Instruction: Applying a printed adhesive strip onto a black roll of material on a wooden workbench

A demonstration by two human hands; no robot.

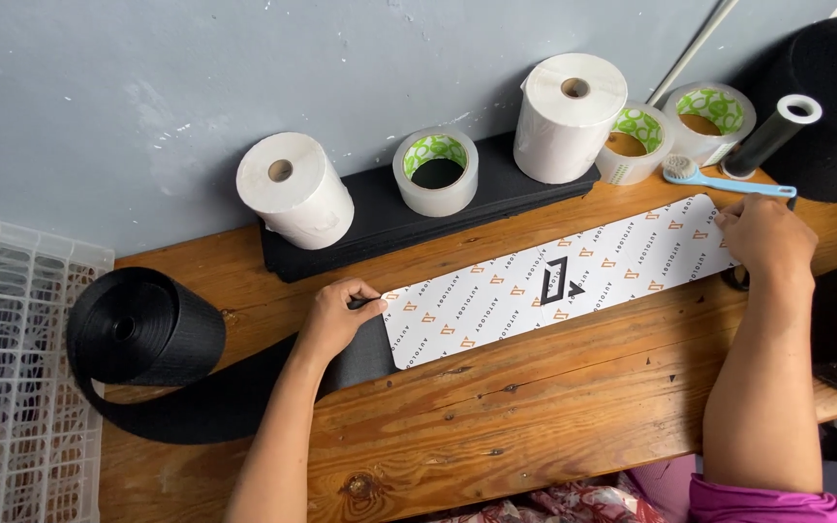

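A long white printed card strip point(554, 281) with small orange marks and a dark central symbol lies diagonally on the wooden table point(535, 426). My left hand point(336, 315) presses its near-left end, where it overlaps a wide black strap point(244, 387) unrolled from a black roll point(142, 329). My right hand point(765, 237) rests flat on the strip's far-right end. Neither hand grips anything; the fingers lie pressed down on the strip.
Against the grey wall stand two white paper rolls point(294, 189) point(570, 116), clear tape rolls point(435, 169) point(709, 118), a black pad stack point(457, 208), a blue brush point(719, 179) and a black tube point(772, 136). A white plastic crate point(12, 368) sits left.
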